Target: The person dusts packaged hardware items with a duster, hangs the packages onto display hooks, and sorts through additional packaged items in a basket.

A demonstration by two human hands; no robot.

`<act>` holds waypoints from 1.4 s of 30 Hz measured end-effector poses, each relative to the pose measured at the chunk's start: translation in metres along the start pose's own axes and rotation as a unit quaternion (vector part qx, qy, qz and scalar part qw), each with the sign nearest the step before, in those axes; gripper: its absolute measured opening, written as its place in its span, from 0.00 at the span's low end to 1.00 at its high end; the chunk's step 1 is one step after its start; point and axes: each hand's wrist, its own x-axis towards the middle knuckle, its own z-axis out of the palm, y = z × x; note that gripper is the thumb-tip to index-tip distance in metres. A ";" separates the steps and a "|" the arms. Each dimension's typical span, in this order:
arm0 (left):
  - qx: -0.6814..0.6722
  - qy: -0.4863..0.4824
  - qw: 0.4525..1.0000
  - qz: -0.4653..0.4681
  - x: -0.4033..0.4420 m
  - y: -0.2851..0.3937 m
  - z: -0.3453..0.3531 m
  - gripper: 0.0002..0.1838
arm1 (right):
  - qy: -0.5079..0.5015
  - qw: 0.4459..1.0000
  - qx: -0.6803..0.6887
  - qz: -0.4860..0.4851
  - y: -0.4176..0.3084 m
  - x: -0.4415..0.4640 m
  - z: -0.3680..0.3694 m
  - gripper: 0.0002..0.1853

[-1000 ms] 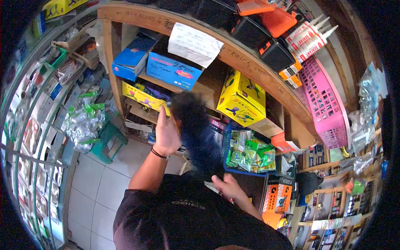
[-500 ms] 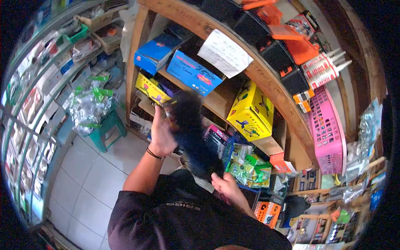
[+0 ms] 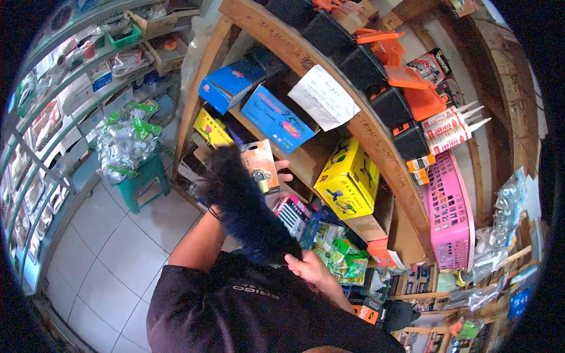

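Note:
My right hand [image 3: 312, 269] is closed around the handle end of a dark, fluffy duster [image 3: 252, 212]. The duster slants up to the left and covers much of my left hand [image 3: 284, 170], whose fingertips show past the far edge of an orange-brown carded pack [image 3: 258, 159]. A small metal and yellowish item sits in the lower part of that pack; its exact kind is unclear. The duster's fluffy head overlaps the pack's left side. My left hand supports the pack in front of the wooden shelf.
Blue boxes [image 3: 278, 119] and a yellow box [image 3: 348, 179] stand on the wooden shelf [image 3: 376, 141]. Green packets [image 3: 338, 253] lie lower down. A pink basket [image 3: 450, 217] is at the right. Bagged goods rest on a green stool [image 3: 138, 187] over the tiled floor [image 3: 126, 253].
The duster's head has swung left across my left forearm and hand. The pack now shows its front, and my left fingers have turned to the right behind it. The view has shifted slightly.

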 end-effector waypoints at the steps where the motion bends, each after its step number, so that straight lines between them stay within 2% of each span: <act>1: 0.005 -0.030 0.999 0.023 0.000 -0.002 0.010 0.36 | 0.063 0.998 0.004 0.003 -0.002 -0.002 0.003 0.21; 2: -0.025 0.057 0.998 0.009 0.005 0.001 0.013 0.36 | 0.069 0.998 0.005 0.003 -0.001 -0.003 0.001 0.21; 3: -0.053 0.145 0.988 -0.007 0.010 0.003 0.015 0.36 | 0.083 0.994 0.075 0.020 0.001 -0.004 -0.001 0.22; 4: -0.058 0.136 0.989 -0.009 0.014 0.001 0.019 0.37 | 0.098 0.984 0.146 0.035 0.002 -0.005 -0.002 0.22; 5: -0.062 0.126 0.990 -0.011 0.018 -0.002 0.022 0.38 | 0.105 0.983 0.150 0.032 0.006 -0.007 -0.003 0.22; 7: -0.090 0.015 0.996 -0.014 0.022 -0.009 0.017 0.37 | 0.027 0.995 0.075 0.051 0.016 -0.014 -0.006 0.19; 8: -0.012 -0.055 0.997 -0.048 0.026 -0.012 -0.003 0.37 | 0.032 0.999 0.024 0.017 0.021 -0.014 -0.011 0.23; 9: -0.059 -0.073 0.992 -0.087 0.032 -0.022 -0.022 0.38 | 0.044 0.999 0.027 0.017 0.024 -0.016 -0.011 0.23; 11: -0.099 0.109 0.987 -0.060 0.035 -0.020 0.014 0.39 | 0.200 0.976 0.076 0.036 0.023 -0.025 -0.006 0.23; 12: -0.138 0.054 0.986 -0.081 0.034 -0.021 0.009 0.40 | 0.196 0.973 0.119 0.025 0.020 -0.029 -0.005 0.21; 13: -0.128 0.071 0.986 -0.083 0.036 -0.024 0.017 0.41 | 0.201 0.972 0.120 0.029 0.015 -0.035 -0.003 0.21; 15: -0.080 0.057 0.992 -0.082 0.039 -0.027 0.021 0.42 | 0.162 0.982 -0.059 0.080 0.003 -0.044 0.002 0.20; 16: -0.104 -0.096 0.986 -0.086 0.037 -0.034 0.003 0.41 | 0.168 0.984 -0.046 0.039 0.002 -0.044 0.005 0.22; 17: -0.097 -0.018 0.988 -0.121 0.041 -0.034 -0.003 0.40 | 0.170 0.984 -0.044 0.038 0.008 -0.042 0.007 0.22; 19: -0.084 0.140 0.981 -0.102 0.036 -0.030 0.018 0.39 | 0.221 0.971 0.079 0.053 0.024 -0.039 0.010 0.22; 20: -0.124 0.122 0.979 -0.104 0.036 -0.030 0.017 0.41 | 0.206 0.968 0.126 0.071 0.005 -0.043 0.011 0.23; 21: -0.100 0.104 0.984 -0.103 0.035 -0.031 0.021 0.37 | 0.207 0.967 0.128 0.075 0.008 -0.044 0.014 0.23; 23: -0.122 0.104 0.983 -0.090 0.034 -0.035 0.020 0.37 | 0.200 0.980 -0.001 0.019 0.006 -0.043 0.021 0.23; 24: -0.090 -0.079 0.988 -0.103 0.030 -0.042 -0.014 0.37 | 0.119 0.989 -0.020 0.083 -0.010 -0.051 0.017 0.23; 25: -0.103 -0.066 0.986 -0.111 0.031 -0.041 -0.018 0.38 | 0.118 0.990 -0.021 0.081 0.000 -0.049 0.015 0.23; 27: -0.124 -0.093 0.983 -0.095 0.027 -0.027 0.017 0.38 | 0.138 0.985 0.067 0.077 0.031 -0.040 0.015 0.22; 28: -0.101 0.119 0.984 -0.089 0.027 -0.024 0.015 0.38 | 0.144 0.974 0.155 0.085 0.012 -0.043 0.017 0.22; 29: -0.049 0.120 0.988 -0.089 0.025 -0.021 0.017 0.39 | 0.140 0.974 0.158 0.087 0.014 -0.043 0.018 0.22; 31: -0.074 0.138 0.985 -0.070 0.023 -0.019 0.023 0.38 | 0.124 0.984 0.071 0.107 0.019 -0.039 0.021 0.22; 33: -0.092 -0.007 0.990 -0.109 0.016 -0.019 -0.005 0.35 | 0.123 0.988 0.049 0.077 0.014 -0.040 0.027 0.22; 35: -0.103 -0.057 0.988 -0.099 0.018 -0.014 -0.004 0.35 | 0.127 0.992 -0.002 0.009 0.006 -0.036 0.029 0.24; 36: -0.076 0.061 0.993 -0.072 0.014 -0.012 0.001 0.35 | 0.106 0.993 0.046 0.034 0.016 -0.029 0.024 0.24; 37: -0.049 0.178 0.982 -0.041 0.012 -0.009 0.018 0.36 | 0.132 0.988 0.064 0.046 0.006 -0.029 0.027 0.24; 38: -0.082 0.114 0.988 -0.058 0.007 -0.007 0.015 0.37 | 0.129 0.989 0.041 0.056 0.033 -0.021 0.031 0.24; 39: -0.034 0.177 0.983 -0.044 0.005 -0.007 0.016 0.36 | 0.126 0.990 0.018 0.066 0.058 -0.011 0.035 0.24; 40: -0.045 0.144 0.987 -0.052 -0.002 -0.006 -0.002 0.35 | 0.036 0.995 0.054 0.071 0.025 -0.018 0.035 0.24; 41: -0.055 0.111 0.991 -0.059 -0.008 -0.008 -0.032 0.34 | 0.000 0.999 0.030 0.013 0.047 -0.008 0.038 0.24; 42: 0.006 0.133 0.986 -0.095 -0.012 -0.015 -0.055 0.33 | 0.001 1.000 0.009 0.017 0.033 -0.010 0.036 0.23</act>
